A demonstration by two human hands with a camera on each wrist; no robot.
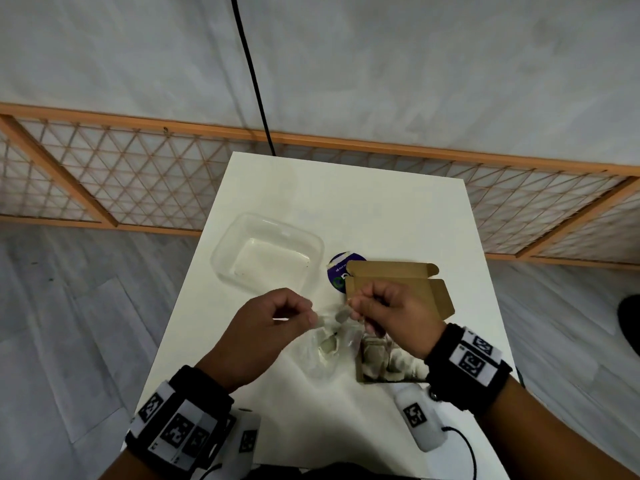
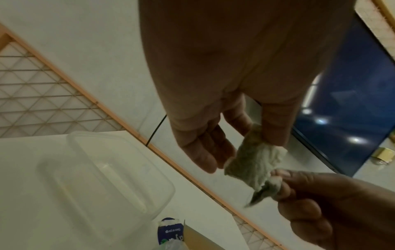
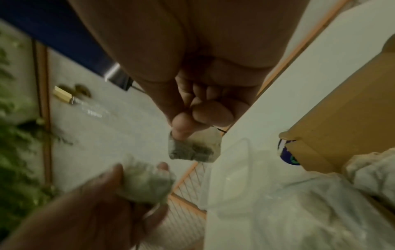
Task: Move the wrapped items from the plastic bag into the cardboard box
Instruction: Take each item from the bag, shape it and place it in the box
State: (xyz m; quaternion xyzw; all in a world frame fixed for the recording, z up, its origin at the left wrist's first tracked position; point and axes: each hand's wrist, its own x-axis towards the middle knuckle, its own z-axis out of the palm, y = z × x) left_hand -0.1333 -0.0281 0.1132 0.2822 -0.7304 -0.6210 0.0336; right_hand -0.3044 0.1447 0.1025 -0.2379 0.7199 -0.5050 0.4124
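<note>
While both hands hover above the near middle of the white counter [image 1: 346, 202], each pinches a small wrapped item: the left hand [image 1: 266, 327] has one wrapped item [image 2: 252, 162] between thumb and fingers [image 2: 205, 148], and the right hand [image 1: 391, 313] nips a second wrapped item [image 3: 194, 148] between thumb and forefinger, its other fingers curled in. Just beneath them the crumpled clear plastic bag [image 1: 329, 348] lies on the counter, more wrapped pieces showing dimly through it. Beyond the right hand and nearly touching its knuckles sits the cardboard box [image 1: 398, 282], flaps open. Next to the box on the left is a round purple sticker [image 1: 337, 275], and farther left an empty clear plastic tray [image 1: 266, 254]. Bare counter stretches beyond the tray and box to the far edge; the right edge runs close by the box. Both wrists wear black bands with printed markers [image 1: 474, 358].
</note>
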